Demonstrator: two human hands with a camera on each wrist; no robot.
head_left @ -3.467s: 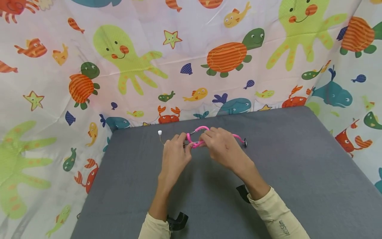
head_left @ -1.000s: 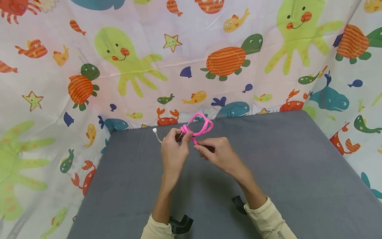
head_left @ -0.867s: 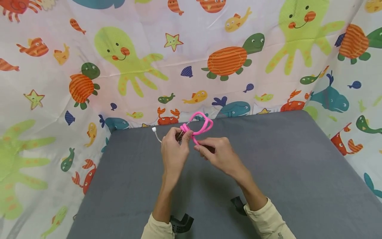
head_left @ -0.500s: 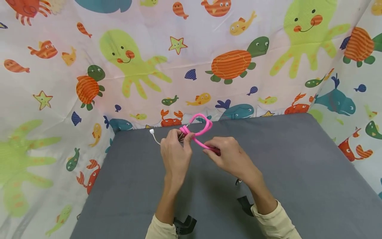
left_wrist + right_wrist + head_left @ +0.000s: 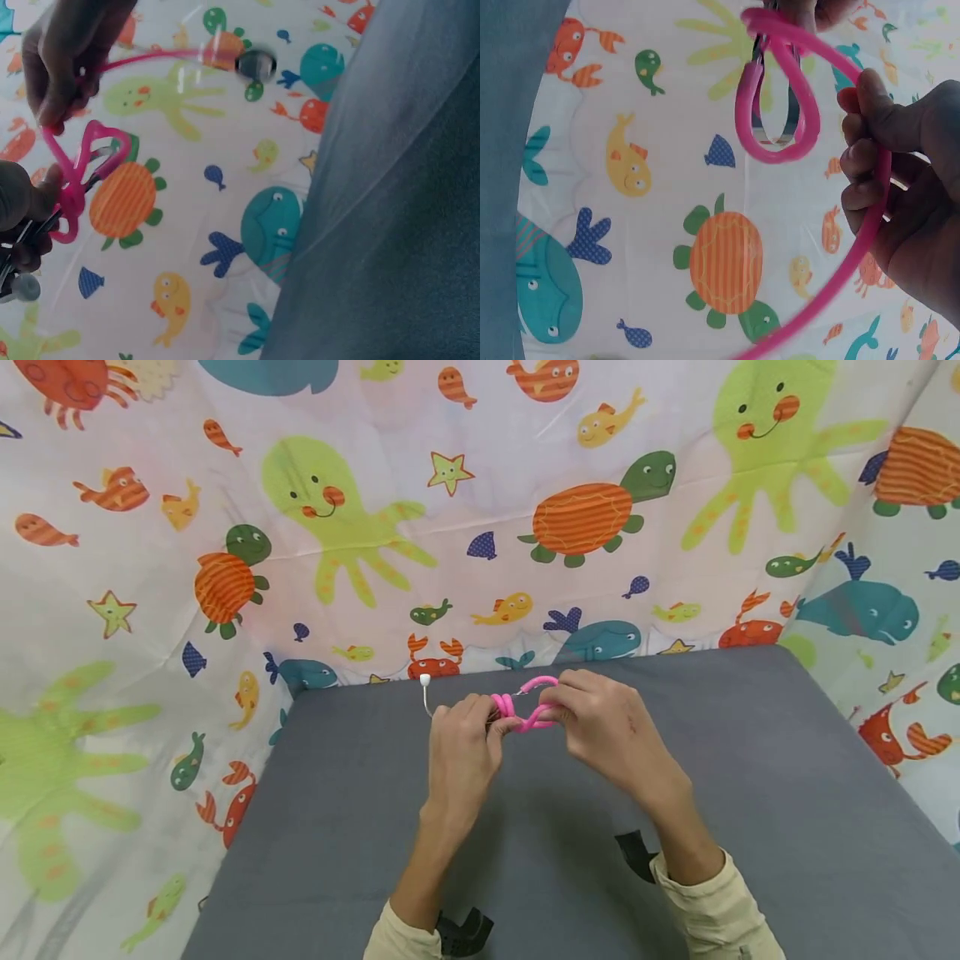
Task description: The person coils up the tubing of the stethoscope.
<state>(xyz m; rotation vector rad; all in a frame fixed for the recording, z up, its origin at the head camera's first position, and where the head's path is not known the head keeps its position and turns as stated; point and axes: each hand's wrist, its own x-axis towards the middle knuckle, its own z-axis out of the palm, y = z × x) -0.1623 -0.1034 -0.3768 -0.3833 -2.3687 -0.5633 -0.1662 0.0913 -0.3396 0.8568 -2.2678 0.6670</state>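
Stethoscope (image 5: 776,154) held up above the far middle of the counter (image 5: 337,818), pinched at the pink coils (image 5: 503,705) by the left hand (image 5: 463,747) and gripped further along the tube (image 5: 866,232) by the curled fingers (image 5: 860,157) of the right hand (image 5: 603,714), likely to stop the coils loosening. Smooth, rubbery-looking tube in rounded loops around thin, stiff, shiny metal (image 5: 758,51); white earpiece (image 5: 425,680) jutting past the left hand toward the far left, round chestpiece (image 5: 256,66) blurred at the tube's free end.

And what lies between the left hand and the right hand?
In the head view, pink tubing lies there, coiled beside the left hand and held by the right hand; a bit of metal also shows.
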